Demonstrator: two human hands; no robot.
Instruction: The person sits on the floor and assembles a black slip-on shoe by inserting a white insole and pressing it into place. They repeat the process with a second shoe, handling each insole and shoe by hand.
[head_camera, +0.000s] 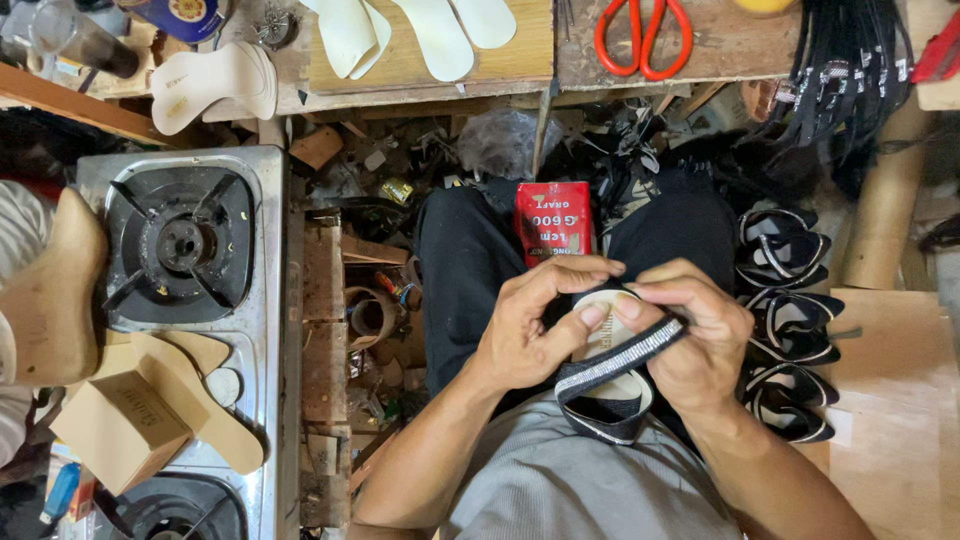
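While you hold the pale sandal insole (607, 306) over your lap, its black strap (622, 362) with the glittering band crosses it between your hands. Your left hand (535, 325) grips the insole from the side, thumb on its face; your right hand (690, 335) pinches the strap end against the insole's edge. You seem to be fitting the strap to the insole, and the next move likely calls for keeping the strap pulled even while you fix its end. A red packet (553, 222) lies on your knee, finished black uppers (790, 320) are stacked at your right, and a gas stove (185, 250) sits at your left.
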